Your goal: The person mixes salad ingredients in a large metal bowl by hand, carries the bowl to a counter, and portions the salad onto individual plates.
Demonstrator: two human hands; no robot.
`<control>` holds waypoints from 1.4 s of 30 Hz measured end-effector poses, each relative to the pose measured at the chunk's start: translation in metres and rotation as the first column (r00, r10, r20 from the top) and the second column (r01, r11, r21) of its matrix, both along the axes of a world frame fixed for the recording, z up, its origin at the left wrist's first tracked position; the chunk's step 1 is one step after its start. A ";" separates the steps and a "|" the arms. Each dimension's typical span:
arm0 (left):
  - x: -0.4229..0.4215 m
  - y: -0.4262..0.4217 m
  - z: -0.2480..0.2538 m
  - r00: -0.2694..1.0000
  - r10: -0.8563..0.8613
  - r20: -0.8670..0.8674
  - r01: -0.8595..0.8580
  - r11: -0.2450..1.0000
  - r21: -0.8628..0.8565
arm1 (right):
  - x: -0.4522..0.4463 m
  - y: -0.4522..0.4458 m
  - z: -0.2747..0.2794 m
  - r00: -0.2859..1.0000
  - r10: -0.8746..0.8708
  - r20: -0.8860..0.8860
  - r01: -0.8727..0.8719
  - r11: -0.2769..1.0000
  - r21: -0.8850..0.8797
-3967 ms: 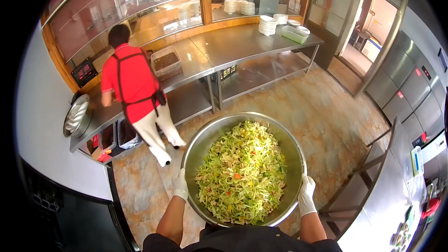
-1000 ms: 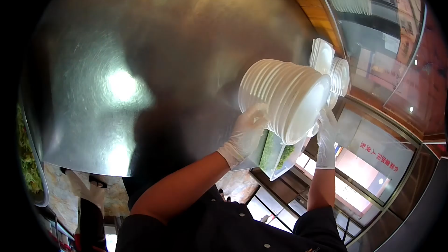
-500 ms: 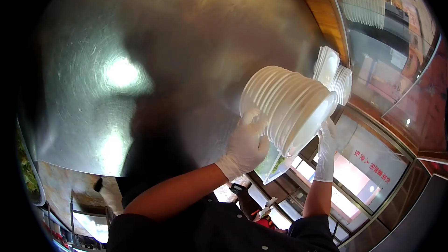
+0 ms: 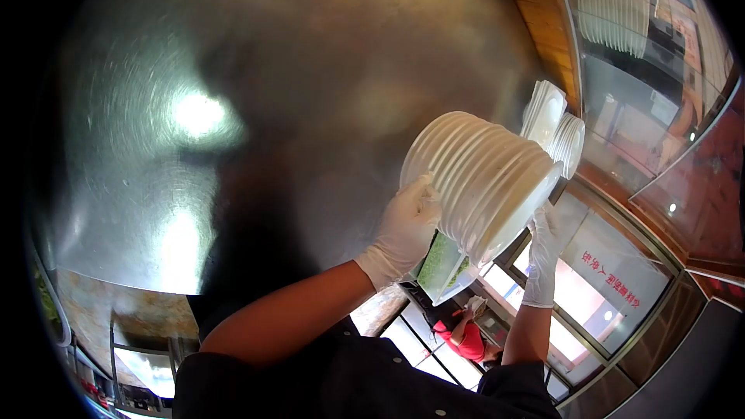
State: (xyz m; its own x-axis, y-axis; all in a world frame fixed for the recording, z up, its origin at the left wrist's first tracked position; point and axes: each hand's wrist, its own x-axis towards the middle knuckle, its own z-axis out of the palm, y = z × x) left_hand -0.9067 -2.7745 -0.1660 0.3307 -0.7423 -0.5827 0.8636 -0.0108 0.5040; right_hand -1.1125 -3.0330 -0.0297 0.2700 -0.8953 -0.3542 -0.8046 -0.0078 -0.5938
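A broad steel table (image 4: 140, 209) spreads out to the left of the tall stack of white plates and behind it, two bright glare patches on its surface. A glass partition (image 4: 628, 120) rises to the right of the stack, above a wooden ledge (image 4: 535, 8), and reflects a ribbed row of plates. Below and right of the stack is a glass door panel (image 4: 613, 264) with red lettering. Below the stack, well beyond it, a person in a red top (image 4: 466, 339) appears small. The stack (image 4: 473, 186) itself is between the two gloved hands, leaning in this view, its top plate facing lower right; whether its base touches the table is hidden. Just under the stack, partly covered by it, sits a clear container (image 4: 442, 271) of something green. Near the stack's upper right stand a pile of angular dishes (image 4: 543, 112) and a pile of round dishes (image 4: 570, 143). The left hand (image 4: 407, 225) is against the stack's left side, fingers bent and close together at the rims; what they pinch cannot be told. The right hand (image 4: 543, 244) is by the top plate's right edge, fingertips partly hidden, their grip unclear.
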 end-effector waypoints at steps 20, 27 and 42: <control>0.015 -0.001 -0.031 0.852 -0.118 0.510 0.038 0.986 0.164 | 0.028 -0.013 0.005 0.877 -0.416 0.242 0.380 0.907 0.183; 0.052 -0.033 -0.061 0.979 -0.125 0.159 0.142 0.985 -0.095 | 0.026 -0.047 -0.056 0.718 -0.588 0.372 0.304 0.746 0.592; 0.069 0.067 0.018 0.977 -0.208 0.050 0.197 0.966 0.165 | 0.031 0.086 -0.045 0.819 -0.264 0.509 -0.223 0.670 0.708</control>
State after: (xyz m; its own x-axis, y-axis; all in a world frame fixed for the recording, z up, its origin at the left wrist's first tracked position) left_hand -0.8377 -2.7072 -0.1479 0.2252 -0.6981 -0.6796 0.7997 -0.2660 0.5382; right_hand -1.0816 -2.9474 -0.0743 0.6083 -0.4255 -0.6700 -0.3440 0.6194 -0.7057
